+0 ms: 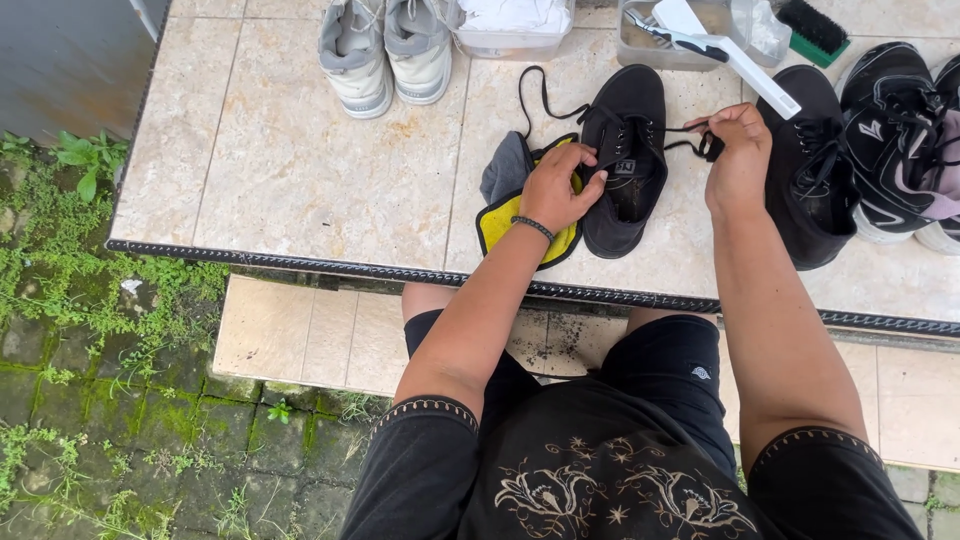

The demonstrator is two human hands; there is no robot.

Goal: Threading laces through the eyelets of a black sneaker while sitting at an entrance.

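Observation:
A black lace-up shoe [628, 120] lies on the beige tiled ledge [300, 160], toe pointing away from me. My left hand [557, 188] rests on the shoe's left side, pressing near the tongue. My right hand [738, 150] is pinched on the end of a black shoelace [688, 128] pulled out to the right of the eyelets. Another loop of the lace [535, 95] trails off to the upper left. Under my left hand lies a yellow and grey cloth [505, 205].
A second black shoe [815, 190] and black-and-white sneakers [900, 130] sit to the right. Grey sneakers [385, 50], a clear tub [515, 30], a container with a white-handled brush [720, 45] and a green scrub brush [815, 30] line the back. Mossy paving [100, 400] lies below left.

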